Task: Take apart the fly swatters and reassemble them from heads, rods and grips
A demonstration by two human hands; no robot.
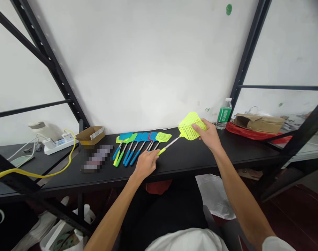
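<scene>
Held above the black shelf is a yellow-green fly swatter (188,126) with a perforated head and a thin metal shaft. My left hand (146,163) is closed around its handle, hiding most of the grip. At the other end, my right hand (210,135) pinches the edge of the head, thumb on top. To the left of it lies a row of several more fly swatters, among them a blue one (135,153), a green one (121,153) and a yellow-green one (163,137), their heads overlapping toward the wall. My left hand partly covers the nearest handles.
An open cardboard box (90,136) and a blurred flat item (98,158) sit left of the row. At the right back stands a water bottle (224,114) beside a red bag (242,133). A yellow cable (51,175) crosses the left side. Black metal posts (54,66) flank the shelf.
</scene>
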